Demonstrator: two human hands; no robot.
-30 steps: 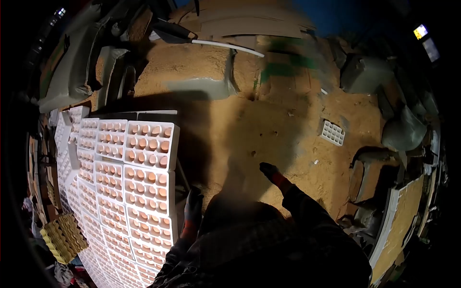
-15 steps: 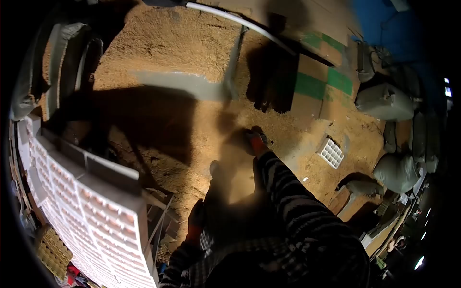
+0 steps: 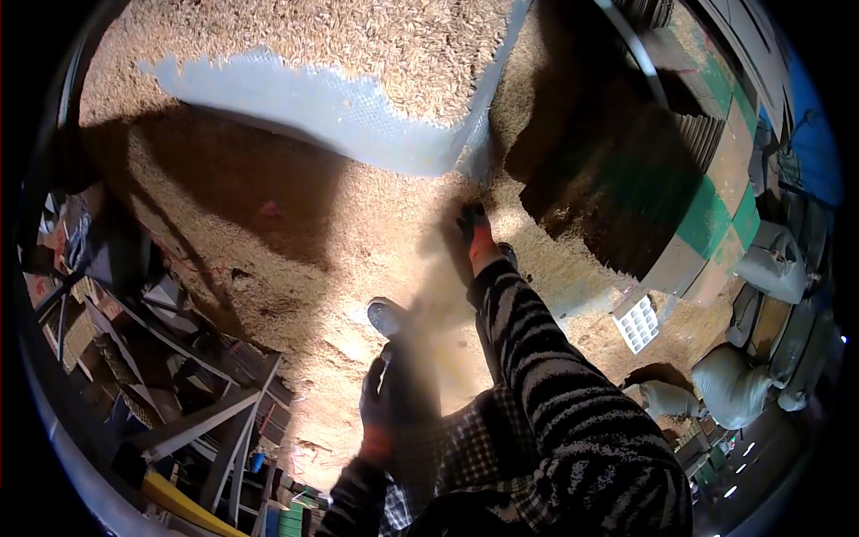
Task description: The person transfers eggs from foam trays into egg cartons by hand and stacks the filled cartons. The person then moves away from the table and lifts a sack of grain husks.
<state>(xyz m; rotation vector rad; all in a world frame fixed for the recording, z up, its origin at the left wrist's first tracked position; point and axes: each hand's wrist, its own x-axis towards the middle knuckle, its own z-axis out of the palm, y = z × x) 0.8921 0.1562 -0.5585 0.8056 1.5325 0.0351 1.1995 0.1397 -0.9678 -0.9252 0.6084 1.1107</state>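
Both of my hands wear dark gloves with orange cuffs. My right hand [image 3: 472, 234] reaches forward over the husk-strewn ground, its fingers slightly apart and nothing visible in them. It is nearest to the corner of a grey-blue sheet [image 3: 394, 148], which lies in front of me with a thick layer of grain-like husks [image 3: 376, 45] on it. Low beside my leg hangs my left hand [image 3: 376, 398], thumb apart from the fingers, with no object seen in it. A dark shoe [image 3: 385, 316] shows between the hands. Shadow hides finger detail.
At right lies a white tray with square cells [image 3: 637, 324]. Brown and green cardboard [image 3: 716, 210] stands front right, with filled sacks [image 3: 735, 383] beyond. Wooden frames and boards [image 3: 201, 421] crowd the left. A pale pipe [image 3: 631, 40] crosses the upper right.
The view has shifted forward, bringing the sheet and cardboard closer. The white celled stack at left has left the view, and wooden frames show there. My left hand is now more visible.
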